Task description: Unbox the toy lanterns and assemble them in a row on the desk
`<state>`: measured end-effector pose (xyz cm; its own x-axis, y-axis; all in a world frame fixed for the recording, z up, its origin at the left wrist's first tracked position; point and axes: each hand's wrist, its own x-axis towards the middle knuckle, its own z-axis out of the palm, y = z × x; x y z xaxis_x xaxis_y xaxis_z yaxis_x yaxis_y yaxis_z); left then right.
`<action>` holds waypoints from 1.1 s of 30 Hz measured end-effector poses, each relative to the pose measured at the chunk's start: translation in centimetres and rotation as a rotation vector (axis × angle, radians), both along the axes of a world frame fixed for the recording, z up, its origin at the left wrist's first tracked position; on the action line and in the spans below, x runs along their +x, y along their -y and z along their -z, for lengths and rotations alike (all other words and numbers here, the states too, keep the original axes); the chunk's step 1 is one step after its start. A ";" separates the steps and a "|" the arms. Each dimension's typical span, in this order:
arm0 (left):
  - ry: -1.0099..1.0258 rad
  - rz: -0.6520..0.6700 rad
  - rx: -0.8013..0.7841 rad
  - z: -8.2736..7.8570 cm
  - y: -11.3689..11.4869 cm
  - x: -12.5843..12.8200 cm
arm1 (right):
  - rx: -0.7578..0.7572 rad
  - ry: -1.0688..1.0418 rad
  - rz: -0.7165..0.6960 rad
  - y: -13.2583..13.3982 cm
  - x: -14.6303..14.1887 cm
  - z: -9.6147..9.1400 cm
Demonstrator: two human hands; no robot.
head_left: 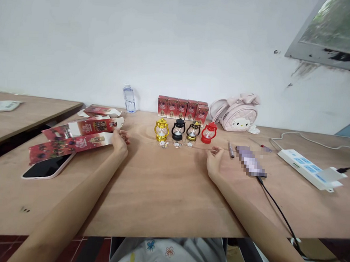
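Note:
My left hand [121, 142] rests at the right end of a flattened red printed box [70, 145], touching its edge, with fingers loosely bent and apart. Another unfolded red box [95, 126] lies just behind. My right hand [214, 160] lies on the table, fingers loosely curled and apart, nothing visible in them. Ahead of the hands stand miniature lanterns in a row: a gold lantern [162, 131], a black lantern [178, 130], a black-and-gold lantern [193, 131] and a red lantern [209, 133]. Small packets [178, 145] lie before the first three.
Behind the lanterns stand several red boxes [182, 109]. A clear bottle [129, 99] and a pink bag [239, 117] are by the wall. A phone [48, 166] lies left; a pen [231, 149], a cabled phone [251, 161] and a power strip [306, 167] lie right.

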<state>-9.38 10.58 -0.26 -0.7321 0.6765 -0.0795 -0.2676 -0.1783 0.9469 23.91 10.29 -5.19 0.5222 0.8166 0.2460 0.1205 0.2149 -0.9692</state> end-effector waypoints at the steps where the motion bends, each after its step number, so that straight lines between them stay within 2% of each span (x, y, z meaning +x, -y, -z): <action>1: -0.017 0.010 0.004 0.3 -0.1 0.2 | -0.042 0.064 0.069 -0.4 0.3 -0.1; 4: -0.075 0.042 0.034 1.1 -0.3 0.6 | -0.173 0.228 0.226 -1.8 1.0 -0.6; 6: -0.110 0.053 0.052 1.5 -0.4 0.6 | -0.241 0.299 0.256 -2.7 1.3 -1.0; 13: -0.186 0.077 0.100 2.4 -0.7 0.3 | -0.365 0.469 0.186 -5.7 1.9 -1.3; 20: -0.229 0.054 0.158 2.2 -0.6 0.6 | -0.394 0.600 0.184 -8.5 3.4 -0.7; 23: -0.248 0.039 0.203 2.0 -0.4 0.9 | -0.426 0.619 0.169 -8.9 3.6 -0.5; 28: -0.357 0.118 0.303 2.2 -0.1 1.5 | -0.429 0.624 0.199 -9.2 3.6 -0.3; 33: -0.417 0.172 0.350 2.1 0.3 2.1 | -0.411 0.695 0.103 -10.1 4.0 -0.3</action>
<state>-7.28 10.26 -2.40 -0.5304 0.7229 0.4429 0.0631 -0.4873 0.8709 27.89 20.38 -4.90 0.4384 0.8681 0.2327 0.7231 -0.1869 -0.6650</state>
